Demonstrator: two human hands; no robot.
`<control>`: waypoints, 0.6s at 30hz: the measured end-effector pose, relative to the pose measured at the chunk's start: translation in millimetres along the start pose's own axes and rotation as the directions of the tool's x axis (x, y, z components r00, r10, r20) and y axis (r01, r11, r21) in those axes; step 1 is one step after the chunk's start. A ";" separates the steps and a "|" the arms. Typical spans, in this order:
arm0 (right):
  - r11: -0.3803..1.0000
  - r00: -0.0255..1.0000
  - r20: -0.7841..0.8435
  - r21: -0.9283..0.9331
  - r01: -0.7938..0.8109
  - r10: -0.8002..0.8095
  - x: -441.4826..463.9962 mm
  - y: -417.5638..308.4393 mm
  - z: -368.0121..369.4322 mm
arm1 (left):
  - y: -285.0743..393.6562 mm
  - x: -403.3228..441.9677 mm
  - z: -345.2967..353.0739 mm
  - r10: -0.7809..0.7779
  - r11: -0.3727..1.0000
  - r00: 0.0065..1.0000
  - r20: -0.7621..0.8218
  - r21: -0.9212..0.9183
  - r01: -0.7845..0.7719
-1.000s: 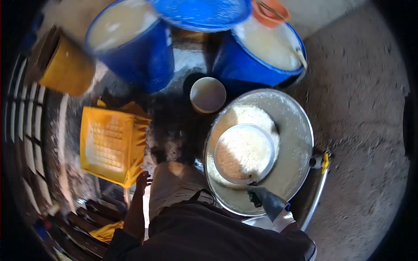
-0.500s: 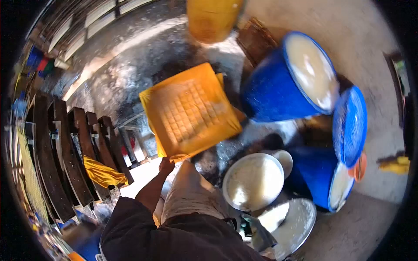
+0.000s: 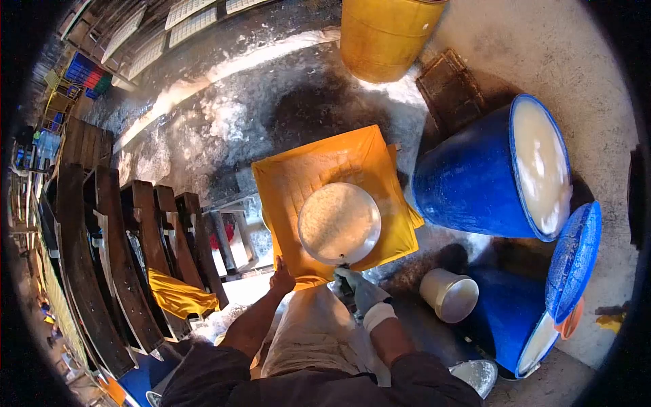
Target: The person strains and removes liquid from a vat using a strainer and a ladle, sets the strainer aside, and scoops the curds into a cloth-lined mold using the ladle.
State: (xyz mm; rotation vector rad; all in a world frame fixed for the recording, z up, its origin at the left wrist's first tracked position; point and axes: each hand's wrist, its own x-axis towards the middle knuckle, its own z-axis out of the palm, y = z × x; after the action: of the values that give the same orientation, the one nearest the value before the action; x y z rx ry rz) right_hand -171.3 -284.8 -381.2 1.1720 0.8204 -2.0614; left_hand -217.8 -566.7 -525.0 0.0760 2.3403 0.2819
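Observation:
My right hand (image 3: 361,293), in a grey-green glove, is closed on the handle of a round metal pan (image 3: 340,223) filled with pale, wet-looking material. The pan is over an orange cloth (image 3: 291,173) spread across a square, shallow form with a grid pattern in its surface. My bare left hand (image 3: 282,279) is at the near left edge of that cloth, its fingers partly visible. Whether it grips the cloth is unclear.
Blue barrels (image 3: 468,169) of pale liquid stand at the right, with a blue lid (image 3: 574,261) and a white bucket (image 3: 449,296) nearby. A yellow barrel (image 3: 383,41) is at the top. Dark wooden beams (image 3: 112,264) line the left, with an orange cloth draped there.
The view has turned left. My right hand has carried the pan from the large metal basin to over the orange cloth. My left hand has reached that cloth's near edge.

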 end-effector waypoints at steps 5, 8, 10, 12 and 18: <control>0.989 0.951 -0.273 -0.063 0.134 -0.147 10.0 -25.2 -3.3 | 11.6 -5.4 -16.4 -0.058 0.998 0.991 0.119 -0.006 0.059; 0.850 0.706 -0.480 -0.216 0.480 -0.521 -10.9 -46.9 -46.8 | 0.5 7.6 -3.0 -0.027 1.000 0.996 0.087 0.018 0.025; 0.657 0.381 -0.580 -0.392 0.644 -0.720 -40.4 -54.6 -107.0 | -3.1 12.1 1.2 -0.011 0.999 0.997 0.078 0.048 0.007; 0.451 -0.039 -0.607 -0.630 0.633 -0.794 -83.6 -44.8 -187.3 | -5.0 16.4 3.2 -0.028 1.000 0.999 0.033 0.003 0.028; 0.467 -0.278 -0.868 -0.463 0.753 -0.412 -285.9 86.0 -294.8 | -3.0 29.4 31.7 0.457 0.889 0.833 -0.312 0.192 -0.415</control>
State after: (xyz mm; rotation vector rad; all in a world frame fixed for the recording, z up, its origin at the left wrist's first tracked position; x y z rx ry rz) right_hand 159.6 -53.1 -267.5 2.9397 2.2697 -1.7402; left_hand -216.1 -559.8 -567.8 0.6806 2.6735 0.4102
